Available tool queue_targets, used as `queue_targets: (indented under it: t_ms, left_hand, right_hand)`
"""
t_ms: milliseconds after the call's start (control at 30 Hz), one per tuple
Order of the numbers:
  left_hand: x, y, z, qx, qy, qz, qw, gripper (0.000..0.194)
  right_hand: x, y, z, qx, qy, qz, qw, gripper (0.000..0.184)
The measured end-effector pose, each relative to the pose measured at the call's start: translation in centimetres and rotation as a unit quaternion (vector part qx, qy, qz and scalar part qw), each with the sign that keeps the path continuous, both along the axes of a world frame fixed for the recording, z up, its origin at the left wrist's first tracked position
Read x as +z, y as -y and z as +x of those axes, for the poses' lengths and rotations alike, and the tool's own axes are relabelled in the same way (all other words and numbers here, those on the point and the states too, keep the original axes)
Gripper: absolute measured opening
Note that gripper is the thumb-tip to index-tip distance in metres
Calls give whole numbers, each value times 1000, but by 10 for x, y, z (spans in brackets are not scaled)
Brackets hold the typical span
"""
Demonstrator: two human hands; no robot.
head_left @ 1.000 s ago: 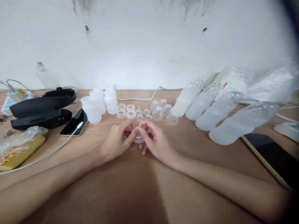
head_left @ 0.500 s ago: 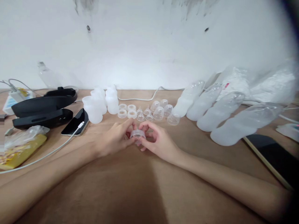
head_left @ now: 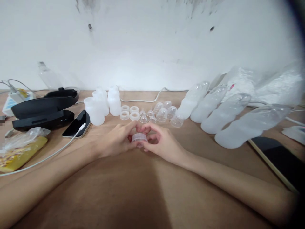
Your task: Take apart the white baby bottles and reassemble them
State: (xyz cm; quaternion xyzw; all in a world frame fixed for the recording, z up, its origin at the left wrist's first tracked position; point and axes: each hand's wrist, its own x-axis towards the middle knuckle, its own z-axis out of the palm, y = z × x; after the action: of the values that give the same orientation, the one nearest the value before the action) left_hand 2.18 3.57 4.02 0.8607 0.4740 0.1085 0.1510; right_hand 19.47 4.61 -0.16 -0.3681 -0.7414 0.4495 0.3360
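Between my two hands, above the middle of the table, is a translucent baby bottle collar ring (head_left: 139, 137). My left hand (head_left: 120, 140) grips it from the left, and my right hand (head_left: 160, 141) pinches it from the right. Both thumbs lie along its near side; a clear part shows just under the ring, largely hidden by the fingers. Beyond my hands stand several loose collar rings (head_left: 130, 113), clear silicone teats (head_left: 147, 117) and clear dome caps (head_left: 164, 113).
Frosted bottle bodies (head_left: 95, 111) stand at the left, near a phone (head_left: 76, 124) with a white cable, a black headset-like object (head_left: 44, 109) and a yellow snack bag (head_left: 23, 149). Capped bottles (head_left: 240, 130) line the right, beside plastic bags (head_left: 243, 84) and a dark tablet-like device (head_left: 276, 159).
The collar ring has tilted slightly and shifted a little left in my hands. My fingertips have come closer together over its top. The other objects stay in place.
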Motion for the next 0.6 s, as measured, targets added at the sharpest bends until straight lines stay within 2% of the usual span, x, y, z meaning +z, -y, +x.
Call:
queue_targets:
  t_ms: [267,467,600]
  left_hand:
    - [-5,-2,0,-3,33,14,999,13]
    - [-2,-3,2,21,30,-5,999,14]
    - [-7,-2,2,15,81,12,997,16]
  right_hand:
    - [1,2,-7,-49,-13,-21,998,16]
    - [-5,-4,-8,-25,-87,-75,993,14]
    - [-2,-2,-5,-24,-82,-28,996,18]
